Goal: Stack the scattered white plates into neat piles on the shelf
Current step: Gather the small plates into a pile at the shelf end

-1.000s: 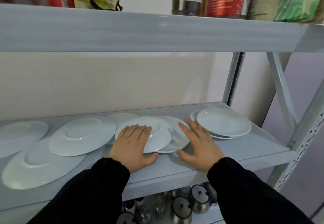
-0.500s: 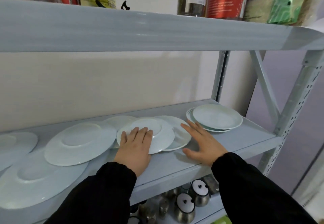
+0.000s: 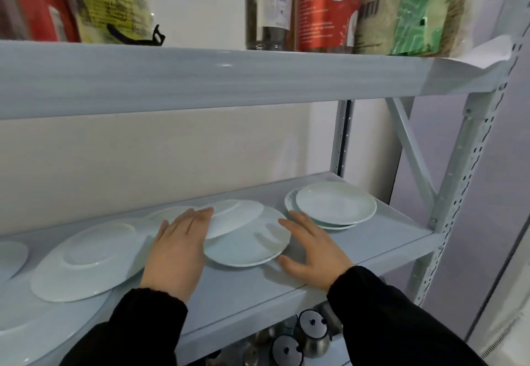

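Several white plates lie on the grey shelf (image 3: 387,239). In the middle, an upside-down plate (image 3: 238,215) rests partly on an upright plate (image 3: 246,251). My left hand (image 3: 180,251) lies flat with its fingertips on the upside-down plate's left rim. My right hand (image 3: 312,248) is spread at the upright plate's right rim, thumb on the shelf near its front edge. To the right is a pile of two plates (image 3: 335,203). On the left lies a large upside-down plate (image 3: 89,256), which overlaps another plate (image 3: 25,325), and a further plate (image 3: 10,256) sits at the frame edge.
The upper shelf (image 3: 229,79) hangs low overhead and carries bags and jars (image 3: 324,7). A perforated steel post (image 3: 464,193) and a diagonal brace stand at the right end. Steel pots with lids (image 3: 312,334) sit on the shelf below.
The upside-down middle plate has slid back under my left hand, so more of the upright plate beneath shows. My right hand stays at that plate's rim. The view has tilted upward.
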Demonstrator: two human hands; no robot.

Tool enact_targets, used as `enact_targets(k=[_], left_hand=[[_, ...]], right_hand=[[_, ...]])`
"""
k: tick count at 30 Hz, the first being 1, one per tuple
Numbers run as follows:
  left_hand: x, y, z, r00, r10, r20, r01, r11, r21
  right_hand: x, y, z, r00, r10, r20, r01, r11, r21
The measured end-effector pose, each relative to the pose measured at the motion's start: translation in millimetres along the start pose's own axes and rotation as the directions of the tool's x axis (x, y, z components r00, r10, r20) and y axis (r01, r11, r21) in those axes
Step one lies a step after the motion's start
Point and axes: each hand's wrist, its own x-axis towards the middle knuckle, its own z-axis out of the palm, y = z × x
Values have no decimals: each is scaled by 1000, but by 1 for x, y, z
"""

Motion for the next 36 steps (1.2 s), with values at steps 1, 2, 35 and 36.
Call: enact_targets(k=[1, 2, 35, 36], left_hand=[[6, 5, -4, 999, -2, -41, 1, 1000, -21], [12, 13, -8, 997, -12, -81, 7, 998, -58], [131, 165, 104, 832, -404, 380, 531, 778, -335], [130, 165, 104, 841, -395, 370, 517, 789, -333]], right_hand=[[-2, 4, -3, 1000, -26, -6, 26, 1000, 8], [-5, 9, -8, 998, -54, -18, 54, 998, 12], [-42, 128, -94, 968, -234, -86, 240, 968, 77], [-42, 128, -94, 968, -238, -83, 244, 967, 75]])
